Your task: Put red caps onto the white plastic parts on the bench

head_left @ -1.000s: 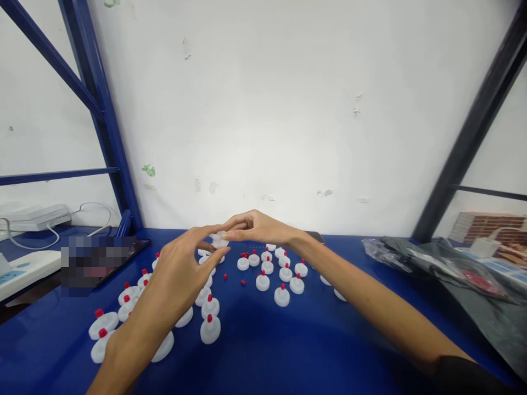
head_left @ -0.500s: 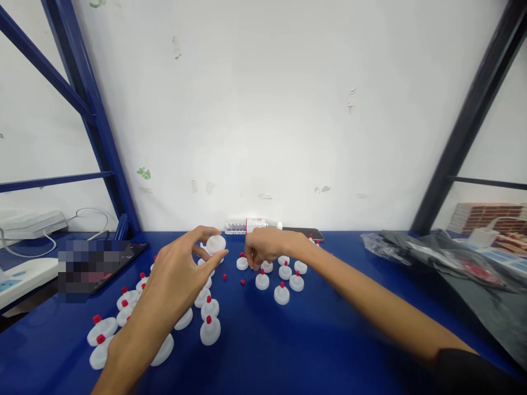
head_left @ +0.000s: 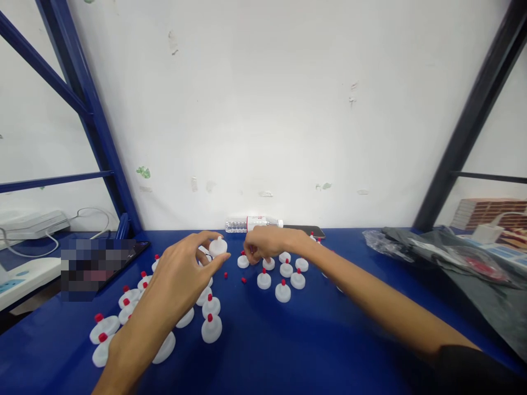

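Observation:
My left hand (head_left: 187, 260) pinches a white round cap (head_left: 218, 247) between thumb and fingers, above the blue table (head_left: 263, 351); no red tip shows on it. To its right, my right hand (head_left: 263, 244) hovers with curled fingers, and whatever they hold is hidden. Two small red tips, one (head_left: 225, 275) nearer the left hand and another (head_left: 244, 280), lie loose between the hands. White caps with red tips stand in groups, one (head_left: 211, 329) below my left hand and another (head_left: 282, 291) below my right forearm.
A clear bottle (head_left: 255, 223) lies against the wall, with a dark phone (head_left: 308, 231) beside it. At the left are a tablet (head_left: 119, 269) and a white power strip (head_left: 33, 277). Plastic bags (head_left: 453, 258) cover the right side. Blue posts (head_left: 102, 120) rise at the left.
The white cap in my left hand has tilted, so its narrow neck now points up. My right hand has shifted slightly, its fingers still curled.

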Demonstrator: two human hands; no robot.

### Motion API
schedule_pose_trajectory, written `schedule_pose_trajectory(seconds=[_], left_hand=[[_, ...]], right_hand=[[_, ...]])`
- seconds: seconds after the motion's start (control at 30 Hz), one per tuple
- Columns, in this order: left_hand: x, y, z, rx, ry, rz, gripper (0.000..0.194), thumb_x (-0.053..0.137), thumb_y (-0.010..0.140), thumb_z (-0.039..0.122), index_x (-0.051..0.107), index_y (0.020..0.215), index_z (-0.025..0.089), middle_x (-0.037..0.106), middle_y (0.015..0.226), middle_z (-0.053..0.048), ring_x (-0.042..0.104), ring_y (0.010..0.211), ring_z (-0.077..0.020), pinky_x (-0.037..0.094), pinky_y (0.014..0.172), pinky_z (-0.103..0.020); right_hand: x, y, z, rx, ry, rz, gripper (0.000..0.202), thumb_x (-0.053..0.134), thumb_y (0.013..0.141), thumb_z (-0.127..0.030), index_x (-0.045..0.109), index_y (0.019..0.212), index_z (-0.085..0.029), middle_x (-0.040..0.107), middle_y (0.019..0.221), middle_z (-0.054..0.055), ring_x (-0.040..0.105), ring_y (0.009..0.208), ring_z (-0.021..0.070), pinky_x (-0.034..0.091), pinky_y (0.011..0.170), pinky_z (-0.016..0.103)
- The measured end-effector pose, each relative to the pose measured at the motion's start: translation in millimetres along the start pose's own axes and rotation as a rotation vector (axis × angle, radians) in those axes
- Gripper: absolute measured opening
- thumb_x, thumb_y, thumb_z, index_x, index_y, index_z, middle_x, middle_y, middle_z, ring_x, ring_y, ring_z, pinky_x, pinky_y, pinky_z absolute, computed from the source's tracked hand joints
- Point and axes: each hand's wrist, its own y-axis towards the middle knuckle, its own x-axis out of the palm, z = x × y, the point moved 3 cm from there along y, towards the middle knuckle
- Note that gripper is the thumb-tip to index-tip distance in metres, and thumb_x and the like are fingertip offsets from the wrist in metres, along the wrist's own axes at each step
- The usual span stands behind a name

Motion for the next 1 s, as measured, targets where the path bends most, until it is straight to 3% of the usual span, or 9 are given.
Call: schedule_pose_trajectory(seconds=[0.1, 0.23, 0.47, 0.73, 1.0], left_hand=[[1.9, 0, -4, 0.010, 0.023, -0.016, 0.044, 0.062, 0.086, 0.056, 0.072, 0.117, 0.026, 0.072, 0.082, -0.003, 0.069, 0.070, -0.0248, 0.049, 0.068, -0.035], [1.6, 1, -5, 0.037, 0.053, -0.004, 0.043, 0.060, 0.086, 0.051, 0.073, 0.116, 0.023, 0.071, 0.082, -0.004, 0.068, 0.076, -0.0263, 0.049, 0.071, -0.037], [3.3, 5, -3, 0.066, 0.106, 0.004, 0.044, 0.060, 0.084, 0.045, 0.074, 0.118, 0.021, 0.070, 0.082, -0.006, 0.068, 0.078, -0.0275, 0.049, 0.072, -0.038], [2.4, 3, 1, 0.084, 0.092, 0.006, 0.043, 0.059, 0.086, 0.047, 0.075, 0.118, 0.023, 0.067, 0.083, -0.005, 0.066, 0.076, -0.0260, 0.047, 0.073, -0.037], [1.8, 2, 2, 0.075, 0.039, 0.036, 0.046, 0.061, 0.086, 0.050, 0.073, 0.121, 0.022, 0.068, 0.088, -0.005, 0.066, 0.075, -0.0247, 0.048, 0.073, -0.037]], right_hand=[[-16, -8, -3, -0.107, 0.155, 0.098, 0.018, 0.063, 0.088, -0.015, 0.076, 0.100, -0.016, 0.079, 0.092, 0.004, 0.071, 0.067, 0.0122, 0.050, 0.063, 0.021], [-34, -21, -11, -0.272, 0.430, 0.253, 0.024, 0.071, 0.090, -0.026, 0.073, 0.112, -0.016, 0.078, 0.091, 0.005, 0.070, 0.067, 0.0123, 0.052, 0.068, 0.023], [-34, -27, -25, -0.330, 0.609, 0.173, 0.036, 0.072, 0.092, -0.031, 0.062, 0.124, -0.017, 0.078, 0.089, 0.005, 0.063, 0.063, 0.0097, 0.049, 0.061, 0.022], [-33, -24, -22, -0.390, 0.619, 0.178, 0.024, 0.069, 0.093, -0.032, 0.067, 0.113, -0.019, 0.076, 0.083, 0.001, 0.061, 0.062, 0.0089, 0.045, 0.058, 0.021], [-37, -29, -20, -0.325, 0.656, 0.166, 0.031, 0.072, 0.092, -0.034, 0.066, 0.118, -0.019, 0.077, 0.087, 0.002, 0.060, 0.064, 0.0090, 0.045, 0.060, 0.022]])
